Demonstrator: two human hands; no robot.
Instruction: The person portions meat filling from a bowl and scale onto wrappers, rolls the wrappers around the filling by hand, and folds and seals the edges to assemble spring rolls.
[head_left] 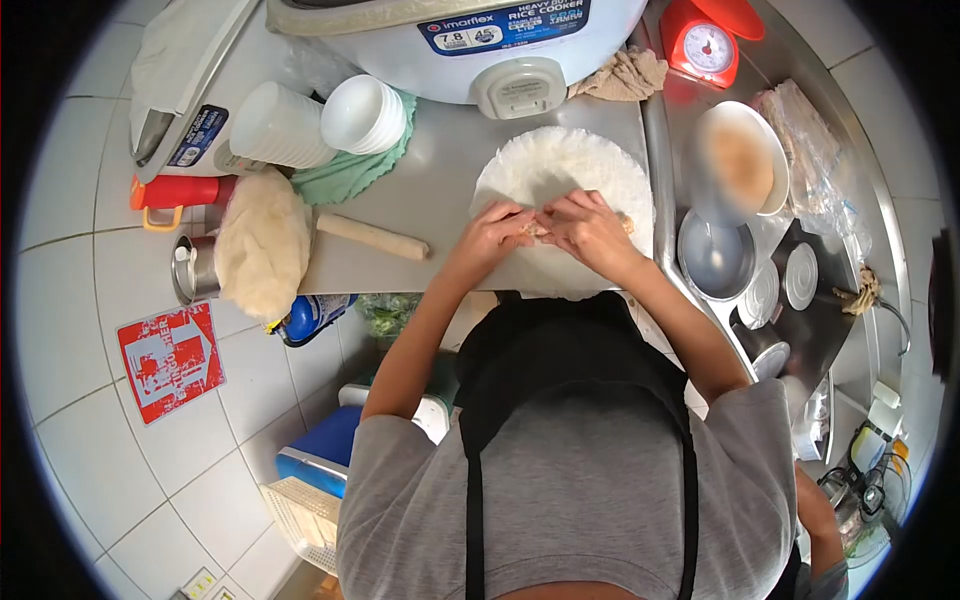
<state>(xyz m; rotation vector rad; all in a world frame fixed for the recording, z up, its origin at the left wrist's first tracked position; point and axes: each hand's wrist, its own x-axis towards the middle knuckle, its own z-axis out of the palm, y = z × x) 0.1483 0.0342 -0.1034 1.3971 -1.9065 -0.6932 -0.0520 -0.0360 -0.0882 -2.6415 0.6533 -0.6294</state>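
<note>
A stack of round, thin white wrappers (555, 160) lies at the front edge of the metal counter. My left hand (492, 240) and my right hand (590, 232) are close together over its middle, with fingers bent and pressed on the top wrapper. A line of pinkish-brown filling (536, 230) shows between the fingertips, and a bit more sticks out past my right hand. The fingers partly hide the filling and the wrapper's near edge. A wooden rolling-pin-like stick (373, 237) lies to the left of my left hand.
Rice cookers (540, 70) stand behind. White bowls (364, 112) are stacked on a green cloth (368, 178), near a cloth-like bundle (263, 245). On the right are a blurred bowl of brownish food (782, 190), a metal pot (716, 262) and a red scale (700, 45). Another person's arm (820, 515) shows lower right.
</note>
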